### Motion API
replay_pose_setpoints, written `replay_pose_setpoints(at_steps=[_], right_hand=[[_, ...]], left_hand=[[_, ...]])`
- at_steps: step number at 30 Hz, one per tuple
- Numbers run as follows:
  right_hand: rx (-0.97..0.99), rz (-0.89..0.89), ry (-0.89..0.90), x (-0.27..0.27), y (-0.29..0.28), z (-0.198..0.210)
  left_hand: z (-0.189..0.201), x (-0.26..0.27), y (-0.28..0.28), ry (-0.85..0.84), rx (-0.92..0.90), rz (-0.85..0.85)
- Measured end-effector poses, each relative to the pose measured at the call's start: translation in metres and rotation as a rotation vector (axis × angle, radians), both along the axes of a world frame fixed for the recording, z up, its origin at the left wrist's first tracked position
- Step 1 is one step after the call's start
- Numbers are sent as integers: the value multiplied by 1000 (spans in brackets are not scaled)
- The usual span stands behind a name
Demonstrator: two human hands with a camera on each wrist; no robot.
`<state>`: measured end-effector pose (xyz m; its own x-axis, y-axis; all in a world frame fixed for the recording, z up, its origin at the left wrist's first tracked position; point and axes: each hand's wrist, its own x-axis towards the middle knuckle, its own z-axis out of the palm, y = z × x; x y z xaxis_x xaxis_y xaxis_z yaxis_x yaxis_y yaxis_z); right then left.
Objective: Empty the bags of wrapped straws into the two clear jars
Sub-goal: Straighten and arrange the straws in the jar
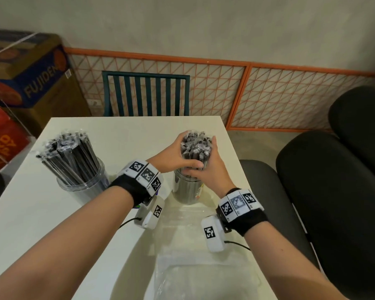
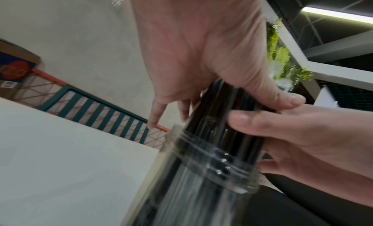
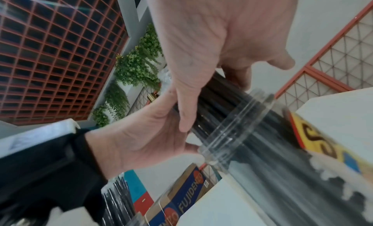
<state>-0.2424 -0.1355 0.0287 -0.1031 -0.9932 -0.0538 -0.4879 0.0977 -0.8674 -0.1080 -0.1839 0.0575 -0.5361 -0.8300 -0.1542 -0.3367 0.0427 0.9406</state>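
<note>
Two clear jars stand on the white table (image 1: 41, 213). The left jar (image 1: 82, 187) holds a fanned-out bunch of black wrapped straws (image 1: 67, 152). The right jar (image 1: 186, 193) holds a tight bundle of wrapped straws (image 1: 196, 146) that stands upright above its rim. My left hand (image 1: 173, 156) and right hand (image 1: 214, 169) wrap round this bundle from both sides, just above the jar's mouth. In the left wrist view my left hand (image 2: 201, 45) curls round the straws (image 2: 218, 109) above the threaded rim (image 2: 212, 157). The right wrist view shows my right hand (image 3: 212, 37) on the same bundle (image 3: 214, 95).
Empty clear plastic bags (image 1: 204, 267) lie on the table's near right part. A green slatted chair (image 1: 145, 94) stands at the far edge. Black padded chairs (image 1: 333, 191) are close on the right, and cardboard boxes (image 1: 30, 72) are stacked at the left.
</note>
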Motion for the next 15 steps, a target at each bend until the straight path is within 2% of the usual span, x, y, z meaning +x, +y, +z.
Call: replay_pose_setpoints(at_steps=[3,7,9,12,15], right_hand=[[-7,5,-19,-2,-7,18],[5,195,89,-22,-12,45],[63,227,73,-33,-12,47],[111,151,-51,-39,-3,38],[54,51,-111,-29,10,19]], left_hand=[[5,-5,1,-15,-36,50],[12,8,3,-41,-123,53],[9,19,3,-94,-134,35],[2,31,-1,-133,-94,50],[-4,31,-4,-136,-73,23]])
